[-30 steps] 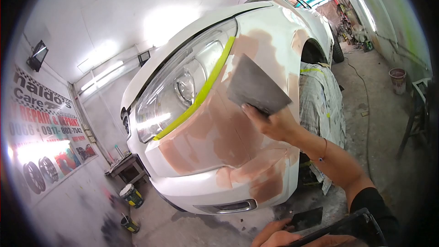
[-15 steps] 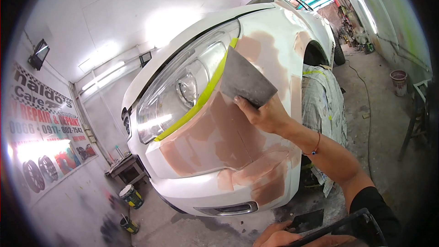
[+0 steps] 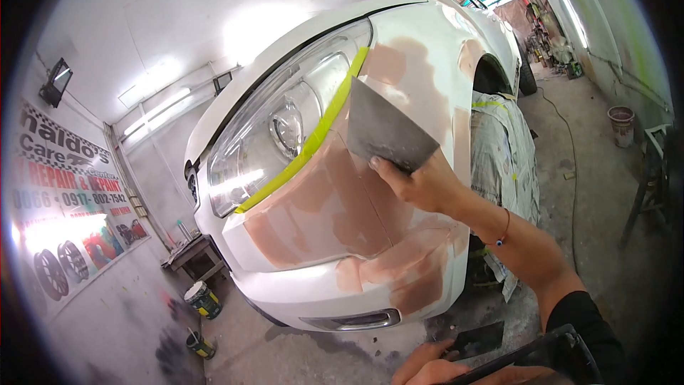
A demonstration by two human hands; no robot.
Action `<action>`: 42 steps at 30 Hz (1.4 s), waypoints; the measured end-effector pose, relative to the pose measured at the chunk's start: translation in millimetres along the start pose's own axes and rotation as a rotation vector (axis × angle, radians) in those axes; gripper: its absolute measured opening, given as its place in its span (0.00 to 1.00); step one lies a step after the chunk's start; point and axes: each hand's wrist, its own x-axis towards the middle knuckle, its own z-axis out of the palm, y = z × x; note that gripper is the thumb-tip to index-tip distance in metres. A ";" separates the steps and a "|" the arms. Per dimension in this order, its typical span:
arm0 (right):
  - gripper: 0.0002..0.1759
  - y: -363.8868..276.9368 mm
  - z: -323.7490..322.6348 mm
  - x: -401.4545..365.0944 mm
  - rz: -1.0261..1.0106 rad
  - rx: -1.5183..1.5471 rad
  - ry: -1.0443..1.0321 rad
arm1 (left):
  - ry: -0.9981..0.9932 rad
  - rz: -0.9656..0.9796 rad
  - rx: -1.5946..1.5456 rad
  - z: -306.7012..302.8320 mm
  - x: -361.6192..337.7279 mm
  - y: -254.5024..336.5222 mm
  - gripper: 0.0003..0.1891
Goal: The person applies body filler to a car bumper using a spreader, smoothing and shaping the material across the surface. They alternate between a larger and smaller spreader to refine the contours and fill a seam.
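A dark grey sheet that looks like sandpaper (image 3: 388, 125) lies against the corner of a white car (image 3: 324, 289), close beside the headlight (image 3: 288, 125). My right hand (image 3: 424, 185) is closed on its lower edge, thumb on the near face, fingers hidden behind it. Brownish-pink patches (image 3: 342, 199) cover the bumper and fender around the sheet. Yellow-green tape (image 3: 306, 150) runs along the headlight's lower edge. At the bottom of the view, my left hand (image 3: 431, 367) is partly hidden, with a small black sheet (image 3: 479, 340) at its fingers.
A black frame (image 3: 548, 356) crosses the bottom right. Crumpled covering (image 3: 502, 164) hangs over the front wheel. Two paint cans (image 3: 203, 301) and a small table (image 3: 196, 257) stand at left. A bucket (image 3: 620, 127) and a cable (image 3: 572, 146) are on the floor at right.
My right hand and the grey sheet have shifted slightly down and right over the car's surface. The view has moved a little; my left hand looks about the same.
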 end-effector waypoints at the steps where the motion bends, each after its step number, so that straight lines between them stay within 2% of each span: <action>1: 0.11 -10.3 -4.3 -4.6 0.001 0.056 0.001 | -0.022 0.027 -0.026 -0.7 0.3 -2.0 0.16; 6: 0.07 -18.5 -7.8 -40.4 0.055 0.084 0.023 | 0.025 0.014 0.041 1.9 -1.0 7.5 0.15; 8: 0.06 -13.7 -9.3 -54.6 0.082 0.039 -0.122 | 0.038 0.028 0.044 3.4 -1.3 7.3 0.15; 12: 0.05 -7.7 -7.7 -75.5 0.095 0.008 -0.103 | 0.082 -0.007 0.065 12.6 -1.6 2.5 0.14; 14: 0.05 -3.5 -6.0 -85.1 -0.058 0.007 -0.068 | 0.106 -0.039 0.096 19.8 -0.4 -6.7 0.14; 15: 0.05 -3.7 -6.9 -88.8 -0.047 0.007 -0.075 | 0.102 -0.034 0.095 18.0 0.5 -4.7 0.13; 21: 0.08 -7.7 -15.7 -107.1 0.039 -0.036 -0.191 | 0.108 -0.047 0.096 14.4 -2.2 2.0 0.14; 32: 0.18 -0.4 -21.9 -130.8 -0.052 -0.115 -0.255 | 0.111 -0.079 0.126 19.1 -1.2 0.3 0.18; 36: 0.17 -13.6 -32.2 -121.1 -0.073 -0.207 -0.305 | 0.101 -0.094 0.139 16.4 -1.9 4.7 0.17; 38: 0.14 -12.1 -38.9 -123.9 0.261 0.108 -0.222 | 0.109 -0.090 0.146 13.5 -4.4 5.1 0.16; 39: 0.14 -15.6 -47.4 -123.3 0.260 0.109 -0.218 | 0.131 -0.119 0.133 9.5 -7.2 6.2 0.15; 41: 0.07 -27.3 -74.6 -124.5 0.311 0.062 -0.093 | 0.145 -0.157 0.124 5.9 -18.5 2.9 0.14; 42: 0.10 -27.0 -85.4 -134.7 0.357 0.073 -0.090 | 0.260 -0.126 -0.082 7.7 -27.6 -3.6 0.12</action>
